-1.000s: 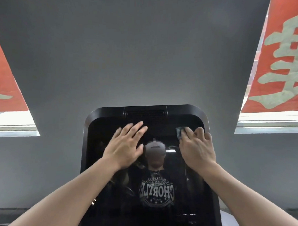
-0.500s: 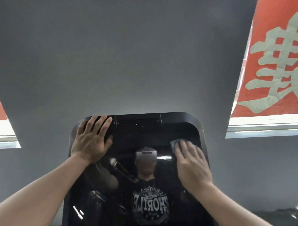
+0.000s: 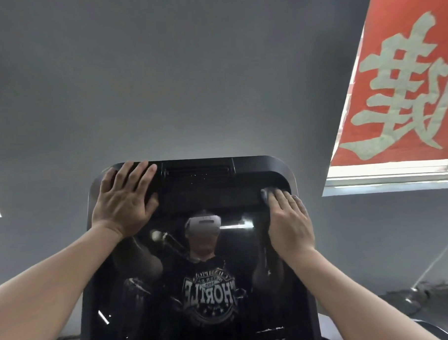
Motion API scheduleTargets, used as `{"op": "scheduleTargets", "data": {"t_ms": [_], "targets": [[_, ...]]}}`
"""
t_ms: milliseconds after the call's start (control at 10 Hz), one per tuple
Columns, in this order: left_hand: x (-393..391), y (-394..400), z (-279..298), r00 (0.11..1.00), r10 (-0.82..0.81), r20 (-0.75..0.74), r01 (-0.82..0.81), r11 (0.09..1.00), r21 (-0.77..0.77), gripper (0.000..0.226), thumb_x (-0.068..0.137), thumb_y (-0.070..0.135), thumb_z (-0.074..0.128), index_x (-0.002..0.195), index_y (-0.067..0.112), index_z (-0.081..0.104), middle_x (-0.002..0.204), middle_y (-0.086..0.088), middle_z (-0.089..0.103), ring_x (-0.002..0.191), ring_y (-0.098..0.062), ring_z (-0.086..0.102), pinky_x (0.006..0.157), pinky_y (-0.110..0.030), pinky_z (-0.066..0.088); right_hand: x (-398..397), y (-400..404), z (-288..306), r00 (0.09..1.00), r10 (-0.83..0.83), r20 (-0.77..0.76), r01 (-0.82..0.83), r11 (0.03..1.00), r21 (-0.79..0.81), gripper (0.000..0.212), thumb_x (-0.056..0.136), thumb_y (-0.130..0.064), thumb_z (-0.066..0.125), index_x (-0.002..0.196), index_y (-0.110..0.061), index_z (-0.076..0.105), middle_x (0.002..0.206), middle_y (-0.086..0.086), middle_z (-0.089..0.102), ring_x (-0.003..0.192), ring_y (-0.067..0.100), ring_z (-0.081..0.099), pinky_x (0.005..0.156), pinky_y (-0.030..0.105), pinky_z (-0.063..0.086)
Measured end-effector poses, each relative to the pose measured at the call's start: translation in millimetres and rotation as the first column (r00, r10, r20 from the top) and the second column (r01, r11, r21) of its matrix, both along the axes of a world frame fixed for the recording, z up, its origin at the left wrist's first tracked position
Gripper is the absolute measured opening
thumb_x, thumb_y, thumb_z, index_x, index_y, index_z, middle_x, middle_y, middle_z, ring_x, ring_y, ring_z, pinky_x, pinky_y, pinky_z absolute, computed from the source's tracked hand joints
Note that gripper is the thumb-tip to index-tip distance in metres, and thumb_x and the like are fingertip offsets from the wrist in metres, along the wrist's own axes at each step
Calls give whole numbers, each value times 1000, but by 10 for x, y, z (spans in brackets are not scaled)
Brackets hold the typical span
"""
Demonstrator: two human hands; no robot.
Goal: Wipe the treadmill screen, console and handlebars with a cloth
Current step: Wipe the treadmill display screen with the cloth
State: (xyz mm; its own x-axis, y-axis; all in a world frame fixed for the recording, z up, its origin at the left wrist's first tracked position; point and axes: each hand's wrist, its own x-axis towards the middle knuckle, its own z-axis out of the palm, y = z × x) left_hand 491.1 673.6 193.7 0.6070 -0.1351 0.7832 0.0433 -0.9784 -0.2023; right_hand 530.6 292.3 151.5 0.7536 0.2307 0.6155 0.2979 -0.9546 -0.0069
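**Both hands on the treadmill screen, cloth at its upper right corner**

The left hand lies flat on the upper left corner of the treadmill screen, fingers straight and spread, fingertips reaching the top rim. The screen is a tall, glossy black panel with rounded corners and a slotted strip along its top; it fills the lower middle of the view against a grey wall and mirrors the person in front of it (headset, dark printed shirt). At the upper right corner the right hand presses a small grey cloth onto the glass with straight fingers laid over it.

Half a second ago the left hand sat in much the same corner spot, while the right hand and cloth were lower and more toward the middle; they have moved up and outward to the screen's right edge.

Most of the cloth is hidden under the fingers, with only a crumpled edge showing. The screen's bottom runs out of view. To the right, a red banner with pale characters is cut off by the frame.
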Motion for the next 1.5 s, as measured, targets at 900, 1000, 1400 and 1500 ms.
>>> {"op": "scheduleTargets", "data": {"t_ms": [900, 1000, 1400, 1500], "targets": [[50, 55, -41, 999, 1, 45, -2, 1000, 20, 69, 94, 47, 46, 155, 15, 48, 158, -12, 48, 144, -41, 42, 120, -60, 27, -185, 259, 161, 996, -40, -78, 30, 992, -124, 63, 94, -22, 43, 157, -14, 44, 159, 5, 45, 139, 39, 38, 116, 53, 33], [45, 53, -38, 999, -5, 53, 4, 1000, 21, 69, 94, 47, 46, 155, 15, 48, 158, -12, 48, 144, -41, 42, 120, -60, 27, -237, 343, 56, 993, 121, -11, -120, 963, -243, 52, 94, -21, 60, 145, -13, 56, 148, 5, 54, 118, 34, 47, 95, 47, 47], [63, 52, -56, 997, -10, 76, 8, 1000, 24, 69, 94, 45, 47, 156, 15, 47, 159, -11, 47, 145, -40, 41, 120, -58, 26, -32, 183, -47, 997, 70, -27, -66, 991, 118, 64, 95, -4, 48, 158, -14, 43, 163, 5, 43, 153, 35, 33, 124, 48, 33], [68, 49, -50, 997, -14, 79, 12, 1000, 22, 69, 93, 45, 48, 156, 15, 47, 159, -11, 47, 145, -40, 41, 120, -58, 25, -213, 247, -333, 970, 244, 12, -243, 969, -48, 66, 95, -4, 43, 161, -12, 37, 168, 7, 34, 158, 33, 24, 126, 48, 28]]}}
